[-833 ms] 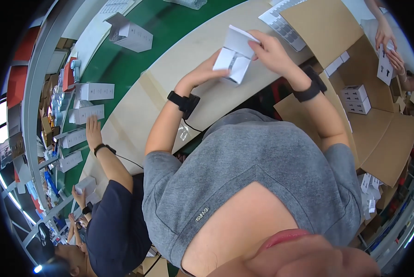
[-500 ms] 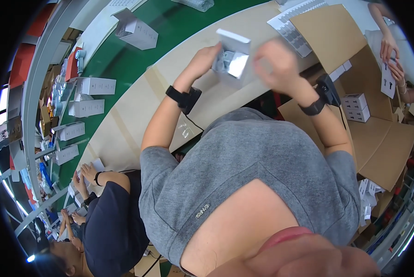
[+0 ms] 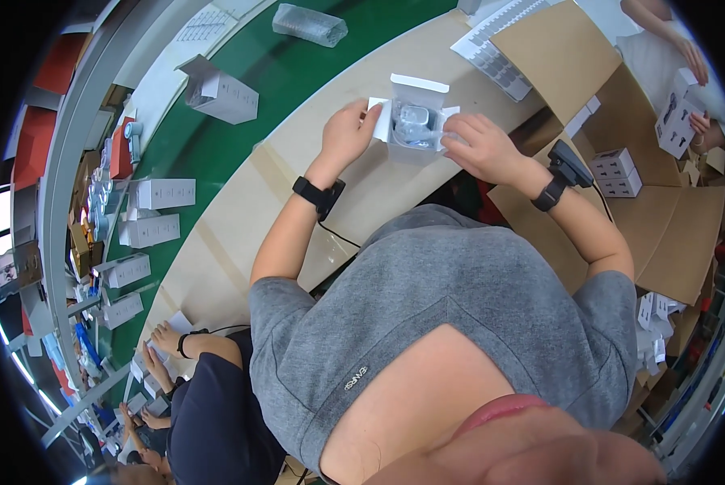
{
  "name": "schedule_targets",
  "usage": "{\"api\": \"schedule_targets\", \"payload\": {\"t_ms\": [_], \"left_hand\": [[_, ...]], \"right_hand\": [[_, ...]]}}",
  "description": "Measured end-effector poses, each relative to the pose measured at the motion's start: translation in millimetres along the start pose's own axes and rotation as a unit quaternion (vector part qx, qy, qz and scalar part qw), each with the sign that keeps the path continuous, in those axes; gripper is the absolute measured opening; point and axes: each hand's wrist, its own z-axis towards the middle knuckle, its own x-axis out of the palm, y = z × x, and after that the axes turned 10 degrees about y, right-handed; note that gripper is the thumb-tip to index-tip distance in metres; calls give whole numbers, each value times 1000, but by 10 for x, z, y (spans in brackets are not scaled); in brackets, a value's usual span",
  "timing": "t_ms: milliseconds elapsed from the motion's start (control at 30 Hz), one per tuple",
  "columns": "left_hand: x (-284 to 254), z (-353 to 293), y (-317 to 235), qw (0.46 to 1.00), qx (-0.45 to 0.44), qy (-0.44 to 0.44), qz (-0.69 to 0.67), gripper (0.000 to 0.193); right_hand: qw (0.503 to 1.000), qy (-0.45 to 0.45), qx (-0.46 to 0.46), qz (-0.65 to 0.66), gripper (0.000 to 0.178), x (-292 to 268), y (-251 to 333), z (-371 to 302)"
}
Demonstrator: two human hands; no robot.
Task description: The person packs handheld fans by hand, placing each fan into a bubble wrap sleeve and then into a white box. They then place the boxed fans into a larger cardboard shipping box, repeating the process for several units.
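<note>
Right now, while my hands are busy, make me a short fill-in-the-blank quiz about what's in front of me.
1. The small box is ____ your left hand and your right hand.
2. The large carton stands on your ____ side.
3. The clear packet lies on a surface coloured ____.
4. Both of your wrist straps are coloured ____.

Missing words: between; right; green; black.

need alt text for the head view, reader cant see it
A person's left hand and right hand are at opposite sides of a small open white box holding a pale item that looks plastic-wrapped. It is over a beige table, with white boxes on a green surface to the left and a large open cardboard box to the right.
</note>
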Motion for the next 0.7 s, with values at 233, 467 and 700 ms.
{"api": "schedule_targets", "payload": {"t_ms": [233,467,700], "left_hand": [[182,-101,-520,902,351,-152,201,15],[42,-204,-457,924,244,-53,291,11],[66,-44,-640,922,191,-13,336,4]], "right_hand": [[980,-171,30,101,24,163,175,-55],[986,-108,58,115,17,16,61,138],[982,-117,25,148,15,69,64,152]]}}
